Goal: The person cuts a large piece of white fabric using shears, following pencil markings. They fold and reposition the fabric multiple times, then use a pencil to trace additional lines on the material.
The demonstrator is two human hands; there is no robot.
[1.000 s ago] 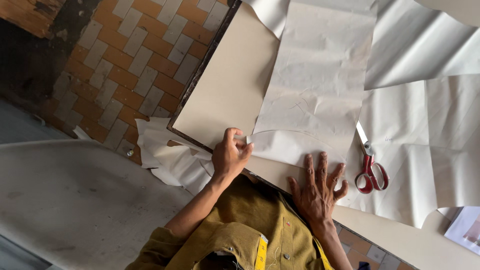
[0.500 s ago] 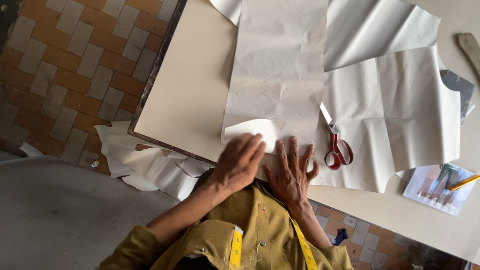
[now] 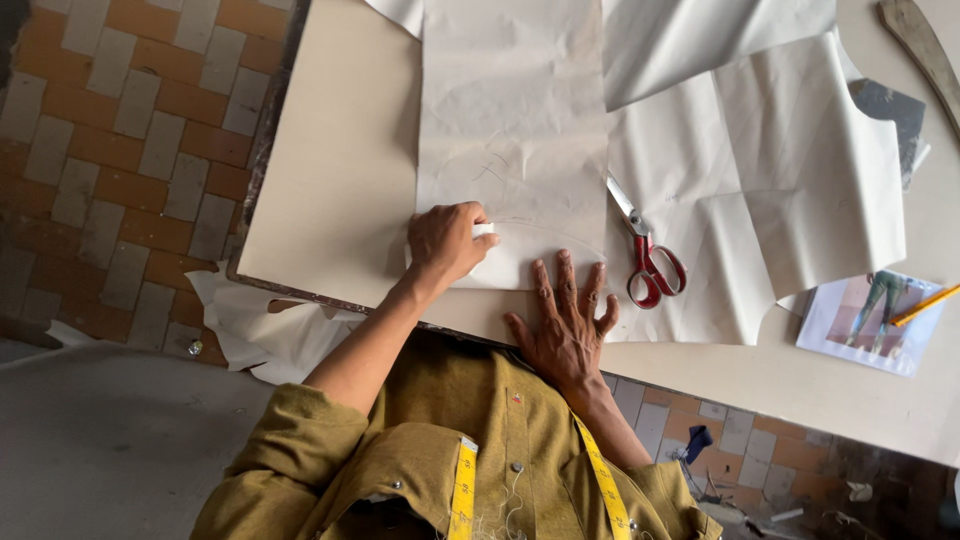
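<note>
Pale, limp sheet (image 3: 510, 130) is likely sliding easily; open right hand (image 3: 570, 325) is pinning its near edge; left hand (image 3: 445, 242) is pinching chalk (image 3: 484, 230).

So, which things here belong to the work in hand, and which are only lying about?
In use: left hand gripping a small white piece, maybe chalk; long pale sheet under it; right hand pressed flat at the sheet's near edge.
Lying about: red scissors; wider pale sheet; picture card; yellow pencil; curved wooden stick.
</note>
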